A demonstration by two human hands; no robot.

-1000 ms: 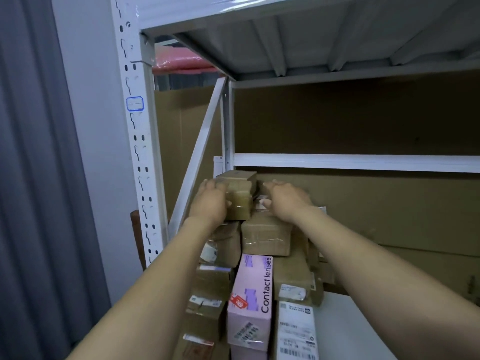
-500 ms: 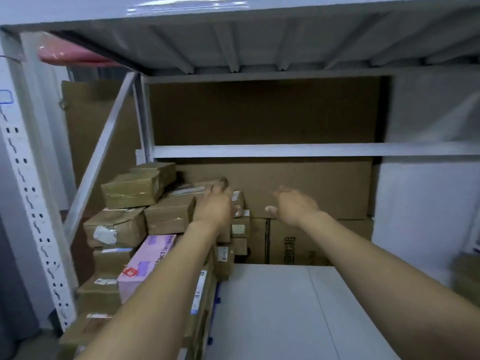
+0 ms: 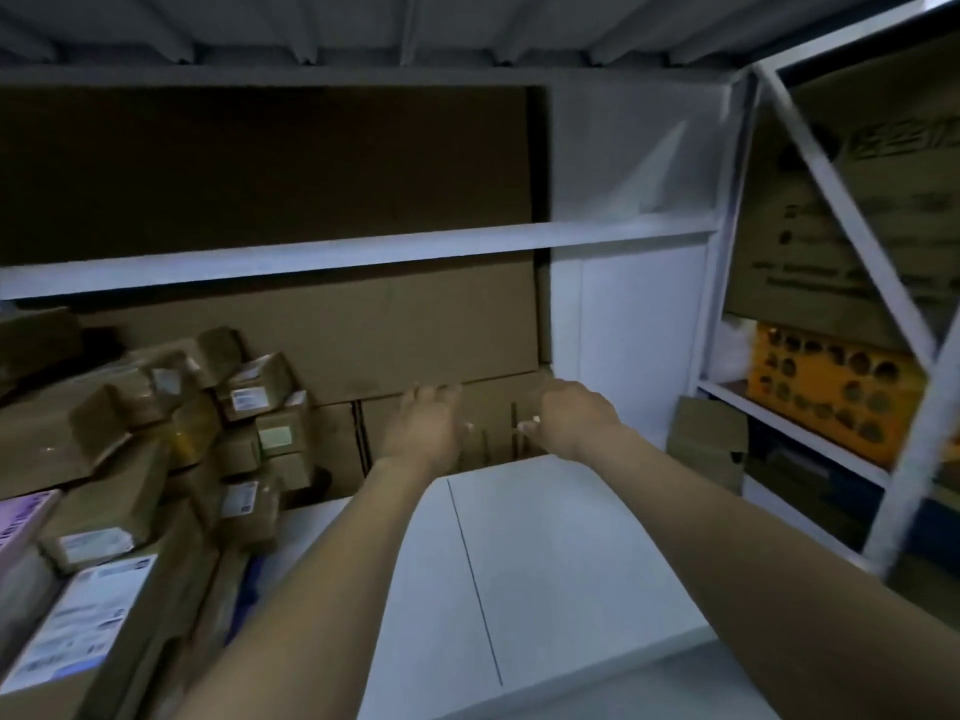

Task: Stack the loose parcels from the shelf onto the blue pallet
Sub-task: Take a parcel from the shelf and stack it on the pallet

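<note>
A: Step?
B: Reaching for the next parcel, I'm guessing. Shelf point(image 3: 545, 563): parcel heap point(image 3: 130, 459) piling at its left, blue sliver point(image 3: 248, 584) beneath, likely pallet; lone parcel point(image 3: 706, 444) sitting at its far right.
A: Hands?
B: Left hand point(image 3: 426, 428), right hand point(image 3: 571, 418) both hovering empty, fingers relaxed. Next is calling for reaching right, gripping that parcel.

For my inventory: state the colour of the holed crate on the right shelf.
Orange-yellow; the crate shows best in the head view.

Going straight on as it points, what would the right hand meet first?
Most likely the brown carton at the back of the white shelf; nothing shows between it and the right hand, though depth is unclear.
</note>
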